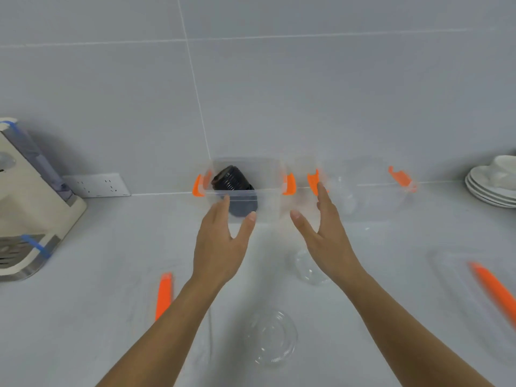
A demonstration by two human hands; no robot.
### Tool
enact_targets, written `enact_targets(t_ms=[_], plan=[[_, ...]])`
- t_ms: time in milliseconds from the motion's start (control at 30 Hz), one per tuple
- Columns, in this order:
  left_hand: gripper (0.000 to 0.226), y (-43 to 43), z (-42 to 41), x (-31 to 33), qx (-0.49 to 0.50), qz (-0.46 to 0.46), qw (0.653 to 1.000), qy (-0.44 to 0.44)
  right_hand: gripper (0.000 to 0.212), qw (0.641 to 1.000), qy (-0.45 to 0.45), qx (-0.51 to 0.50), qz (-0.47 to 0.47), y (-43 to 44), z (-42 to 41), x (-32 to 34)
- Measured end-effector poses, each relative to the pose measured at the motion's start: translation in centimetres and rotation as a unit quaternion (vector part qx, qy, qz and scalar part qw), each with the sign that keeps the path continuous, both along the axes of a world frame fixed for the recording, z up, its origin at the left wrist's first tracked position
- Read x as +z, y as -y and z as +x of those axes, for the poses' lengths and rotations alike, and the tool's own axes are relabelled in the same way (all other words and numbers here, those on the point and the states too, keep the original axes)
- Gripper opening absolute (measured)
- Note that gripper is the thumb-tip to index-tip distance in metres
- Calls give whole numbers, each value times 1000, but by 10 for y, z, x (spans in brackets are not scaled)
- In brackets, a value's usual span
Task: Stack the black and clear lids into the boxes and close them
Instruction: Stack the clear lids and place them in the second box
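Observation:
Two clear boxes with orange side latches stand against the wall. The left box holds a leaning stack of black lids. The right box looks to hold clear lids, blurred. My left hand reaches toward the left box's front wall with straight, spread fingers and holds nothing. My right hand is open too, its fingertips near the gap between the boxes. Two clear lids lie on the counter: one near the front, one under my right wrist.
A clear box cover with an orange handle lies front left, another box cover front right. A cream appliance stands at the left, a wall socket behind it. White plates are stacked at the far right.

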State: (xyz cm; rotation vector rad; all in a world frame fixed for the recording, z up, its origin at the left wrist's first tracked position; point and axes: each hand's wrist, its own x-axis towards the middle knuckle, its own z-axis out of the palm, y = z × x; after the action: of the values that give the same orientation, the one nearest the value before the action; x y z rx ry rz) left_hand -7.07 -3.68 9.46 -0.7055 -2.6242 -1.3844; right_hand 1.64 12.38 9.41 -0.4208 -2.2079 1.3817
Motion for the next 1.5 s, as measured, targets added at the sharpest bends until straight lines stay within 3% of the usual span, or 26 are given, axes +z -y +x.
enact_targets(t_ms=[233,500,767,900,1100,1233,1500], plan=[[73,16,35,-47,-5,-91,992,89,90,992,121,21,3,26,47,-57],[72,27,58,-90,-44,-183,975,118,108,951,267,102,118,50,85,-112],[64,37,66,-121,-118,-268,949,114,109,930,294,113,190,62,92,-134],[64,39,70,-129,-144,-263,947,119,99,927,296,112,202,64,91,-136],[61,32,73,-125,-106,-238,950,171,91,935,253,112,222,62,93,-134],[49,22,71,-113,-100,-145,957,230,89,951,225,116,178,54,95,-124],[44,-19,74,-83,-124,-19,941,314,92,972,207,46,106,12,107,-97]])
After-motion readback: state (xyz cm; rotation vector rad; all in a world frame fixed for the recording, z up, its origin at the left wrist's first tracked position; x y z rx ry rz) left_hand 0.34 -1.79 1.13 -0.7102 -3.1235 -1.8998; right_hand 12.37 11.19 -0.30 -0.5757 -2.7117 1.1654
